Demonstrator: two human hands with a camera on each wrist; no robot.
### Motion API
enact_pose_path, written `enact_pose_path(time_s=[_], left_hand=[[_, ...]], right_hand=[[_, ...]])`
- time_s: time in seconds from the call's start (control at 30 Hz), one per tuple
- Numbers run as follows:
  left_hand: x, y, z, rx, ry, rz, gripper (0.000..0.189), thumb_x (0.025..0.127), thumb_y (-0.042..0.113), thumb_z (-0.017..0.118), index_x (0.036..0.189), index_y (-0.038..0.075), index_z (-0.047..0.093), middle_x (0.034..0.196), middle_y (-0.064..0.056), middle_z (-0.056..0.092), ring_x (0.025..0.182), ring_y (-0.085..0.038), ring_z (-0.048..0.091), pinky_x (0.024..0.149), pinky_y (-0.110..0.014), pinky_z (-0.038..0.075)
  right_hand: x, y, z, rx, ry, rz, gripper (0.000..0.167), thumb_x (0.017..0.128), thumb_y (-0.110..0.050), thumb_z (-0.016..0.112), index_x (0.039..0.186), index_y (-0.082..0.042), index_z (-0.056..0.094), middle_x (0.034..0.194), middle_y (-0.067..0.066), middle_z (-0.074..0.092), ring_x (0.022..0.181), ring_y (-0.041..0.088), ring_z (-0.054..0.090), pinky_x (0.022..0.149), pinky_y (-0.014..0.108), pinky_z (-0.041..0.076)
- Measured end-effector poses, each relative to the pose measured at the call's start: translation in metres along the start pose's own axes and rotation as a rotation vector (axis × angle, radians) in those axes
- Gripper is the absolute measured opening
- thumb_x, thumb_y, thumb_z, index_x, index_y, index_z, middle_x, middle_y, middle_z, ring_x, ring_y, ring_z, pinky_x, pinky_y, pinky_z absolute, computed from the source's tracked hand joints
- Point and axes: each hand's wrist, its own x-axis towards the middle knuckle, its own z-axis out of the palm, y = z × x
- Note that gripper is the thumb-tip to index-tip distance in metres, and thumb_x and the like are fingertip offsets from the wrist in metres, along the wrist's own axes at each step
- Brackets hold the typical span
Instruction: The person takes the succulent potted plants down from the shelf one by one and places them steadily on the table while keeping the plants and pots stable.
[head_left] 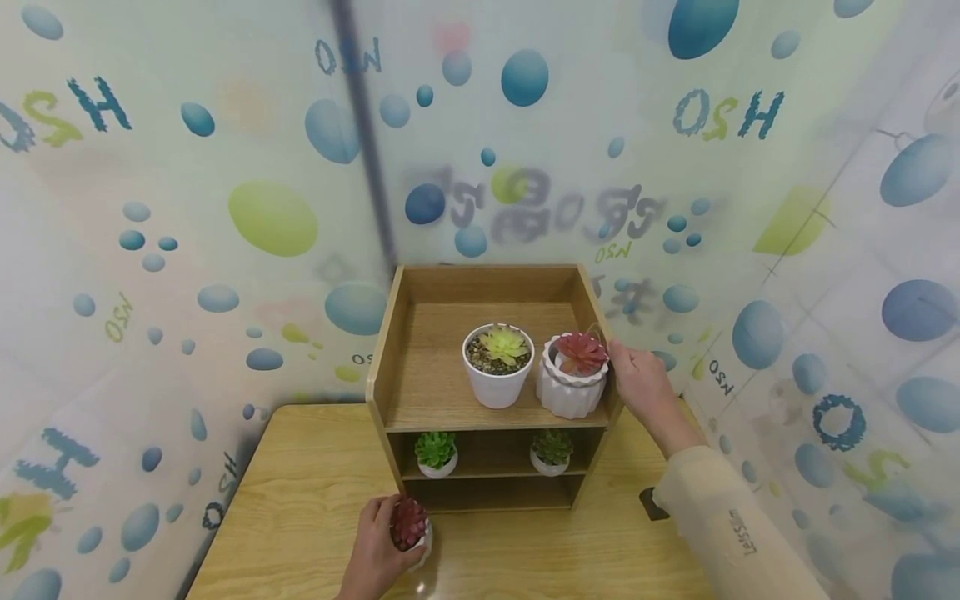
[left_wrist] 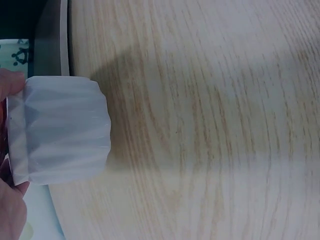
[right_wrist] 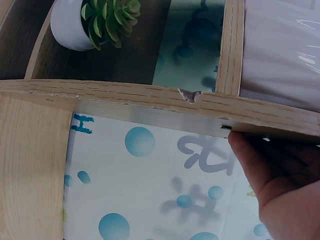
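My left hand point(head_left: 378, 542) grips a small white faceted pot point(left_wrist: 65, 130) by its rim, with a dark red succulent point(head_left: 408, 523) in it. In the left wrist view the pot's base points toward the tabletop, close to the wood. My right hand point(head_left: 645, 387) is at the right side panel of a wooden shelf point(head_left: 435, 358). In the right wrist view its fingertips point(right_wrist: 239, 142) touch the panel's outer face. Just inside that panel, on the top board, stands a white ribbed pot point(head_left: 572, 396) with a red succulent point(head_left: 583, 354).
A white pot point(head_left: 498, 387) with a yellow-green succulent shares the top board. On the level below stand two small white pots with green succulents, one left point(head_left: 437, 452) and one right point(head_left: 552, 450). The wooden table point(head_left: 300, 500) carries the shelf; a dark flat object point(head_left: 654, 504) lies at right.
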Motion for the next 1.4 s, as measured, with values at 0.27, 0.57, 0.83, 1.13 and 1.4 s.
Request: enact_pose_path(time_s=[0.27,0.57,0.83,1.13,1.4], left_hand=[[0.000,-0.003,0.004,0.003,0.012,-0.023,0.082,0.056,0.014,0.100,0.126,-0.004,0.061,0.115,-0.019,0.056,0.104,-0.034,0.058,0.085,-0.051,0.057],[-0.002,-0.005,0.006,0.003,0.006,-0.022,0.083,0.056,0.014,0.100,0.127,-0.004,0.060,0.117,-0.021,0.055,0.106,-0.036,0.059,0.087,-0.052,0.057],[-0.003,-0.009,0.010,0.020,0.029,0.022,0.082,0.054,0.013,0.101,0.124,-0.004,0.061,0.114,-0.020,0.056,0.103,-0.034,0.059,0.083,-0.050,0.058],[-0.003,-0.011,0.009,-0.007,-0.019,-0.006,0.085,0.057,0.015,0.101,0.128,-0.004,0.059,0.118,-0.021,0.055,0.105,-0.035,0.060,0.085,-0.050,0.059],[0.000,-0.012,0.007,-0.015,-0.064,-0.073,0.084,0.060,0.019,0.100,0.129,-0.004,0.058,0.119,-0.020,0.056,0.108,-0.036,0.061,0.087,-0.051,0.059]], right_hand=[[0.000,0.000,0.000,0.002,0.000,-0.003,0.058,0.110,-0.036,0.037,0.057,-0.015,0.036,0.061,0.002,0.037,0.075,0.029,0.050,0.067,0.035,0.038],[0.000,0.000,0.002,0.007,0.008,-0.005,0.058,0.110,-0.036,0.038,0.057,-0.015,0.036,0.061,0.002,0.037,0.073,0.028,0.049,0.066,0.035,0.038],[0.001,0.000,0.001,0.009,0.018,-0.020,0.058,0.110,-0.035,0.038,0.055,-0.015,0.035,0.060,0.002,0.037,0.071,0.029,0.047,0.065,0.035,0.038],[0.002,0.002,0.002,-0.001,0.018,-0.016,0.057,0.110,-0.033,0.038,0.056,-0.015,0.035,0.061,0.003,0.037,0.074,0.030,0.049,0.068,0.036,0.040],[0.001,0.001,0.003,0.013,0.019,-0.020,0.058,0.110,-0.031,0.039,0.055,-0.014,0.035,0.058,0.000,0.033,0.063,0.024,0.042,0.059,0.033,0.035]])
